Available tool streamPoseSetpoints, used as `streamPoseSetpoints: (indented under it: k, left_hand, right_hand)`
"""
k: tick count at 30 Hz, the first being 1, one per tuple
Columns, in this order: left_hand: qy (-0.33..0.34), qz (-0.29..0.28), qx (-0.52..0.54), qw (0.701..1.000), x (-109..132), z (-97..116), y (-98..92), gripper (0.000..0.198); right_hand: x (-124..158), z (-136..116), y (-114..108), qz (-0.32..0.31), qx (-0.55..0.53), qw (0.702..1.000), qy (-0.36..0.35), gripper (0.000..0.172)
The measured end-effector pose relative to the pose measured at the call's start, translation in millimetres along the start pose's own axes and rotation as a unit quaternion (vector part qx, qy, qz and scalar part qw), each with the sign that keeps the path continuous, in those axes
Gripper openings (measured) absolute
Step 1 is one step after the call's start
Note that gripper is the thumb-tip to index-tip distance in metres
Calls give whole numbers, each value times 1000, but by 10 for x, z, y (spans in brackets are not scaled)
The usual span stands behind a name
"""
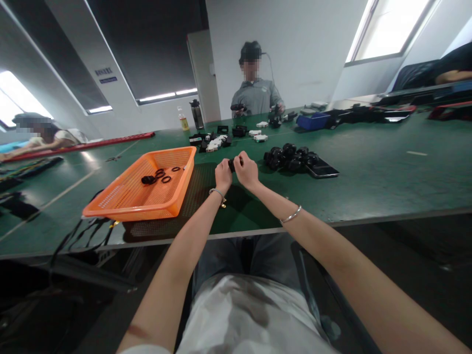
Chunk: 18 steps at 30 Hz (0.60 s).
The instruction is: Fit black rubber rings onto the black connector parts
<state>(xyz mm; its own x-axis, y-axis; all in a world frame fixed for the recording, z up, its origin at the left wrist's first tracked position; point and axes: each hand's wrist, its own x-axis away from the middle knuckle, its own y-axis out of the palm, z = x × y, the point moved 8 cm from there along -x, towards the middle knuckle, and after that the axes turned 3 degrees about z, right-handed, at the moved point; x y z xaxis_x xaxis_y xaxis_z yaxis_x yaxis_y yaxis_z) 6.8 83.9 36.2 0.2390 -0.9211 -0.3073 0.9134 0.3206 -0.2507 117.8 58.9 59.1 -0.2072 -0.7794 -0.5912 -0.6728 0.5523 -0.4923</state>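
My left hand (223, 175) and my right hand (246, 171) meet above the green table (368, 172), both closed round one small black part (232, 164) held between them. An orange basket (147, 189) stands just left of my hands and holds a black part and a few black rings (162, 175). A heap of black parts (289, 157) lies to the right of my hands, with a dark phone (322, 170) beside it.
A dark mesh mat (195, 196) lies under the basket. Black and white parts (217, 141) are scattered further back. A person sits across the table, handling parts. Another person leans on the table at far left. A blue box (313, 121) and two bottles (190, 117) stand at the back.
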Motion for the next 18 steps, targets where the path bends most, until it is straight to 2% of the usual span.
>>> streamPoseSetpoints:
  k: [2,4,5,7,9,12,15,18]
  left_hand:
    - [-86,-24,80,993,-13,-131,81,31]
    - [-143,-44,131,980,13,-190,134,32]
    - [-152,-49,139,977,31,-188,136,33]
    - [-116,-51,114,985,58,-108,99,32]
    - [-33,-40,40,998,88,31,30,27]
    - [71,-5,-82,994,153,209,-48,25]
    - [88,29,-161,983,185,256,-91,24]
    - [96,52,-201,973,190,293,-119,22]
  right_hand:
    - [9,-119,-32,-2,29,994,-109,22]
    - [50,-233,-66,0,49,974,-220,21]
    - [71,-266,-86,4,59,964,-260,21]
    - [94,-288,-114,10,79,950,-301,21]
    - [97,-279,-128,13,98,947,-304,20]
    - [102,-279,-144,21,107,954,-280,19]
    - [108,-294,-158,36,95,969,-226,22]
    - [91,-250,-160,48,78,988,-125,26]
